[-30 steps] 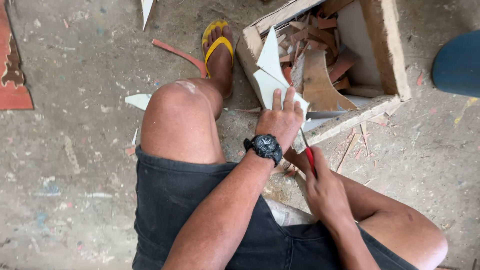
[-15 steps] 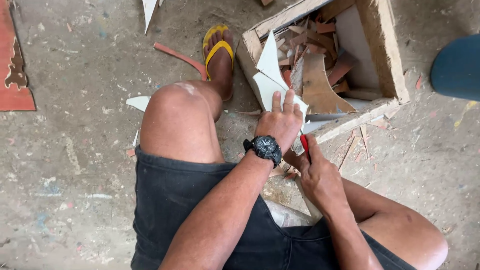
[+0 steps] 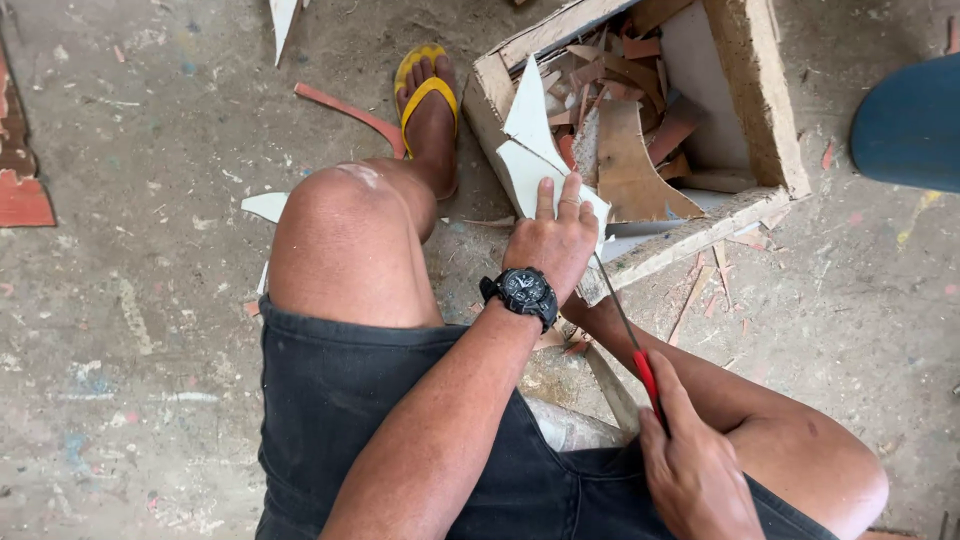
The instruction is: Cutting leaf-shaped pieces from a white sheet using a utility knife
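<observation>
While the person sits low on the concrete floor [image 3: 150,400], the head view looks down over both arms. Left hand [image 3: 553,240], black wristwatch [image 3: 524,291] at the wrist, presses flat on a pale angular sheet offcut [image 3: 528,165]; fingers spread on its near edge, pinning rather than clenching. Offcut leans against the near-left corner of a wooden crate [image 3: 760,110], its point rising toward the far side.

Right hand [image 3: 695,470], near right, closed around the red handle of a thin saw blade [image 3: 618,305]. Blade runs far-left from that fist up to the offcut's right edge, just beside the left hand's fingers. Whether it bites into the sheet, cannot tell.

Crate holds brown and reddish board scraps [image 3: 630,160], jumbled. Bare left knee [image 3: 345,220] raised, foot in a yellow flip-flop [image 3: 425,95] at far centre, touching the crate's left side. Curved reddish strip [image 3: 350,115] lies just left of the foot. White shard [image 3: 265,205] on the floor left of the knee. Blue rounded object [image 3: 910,125] at far right edge.
</observation>
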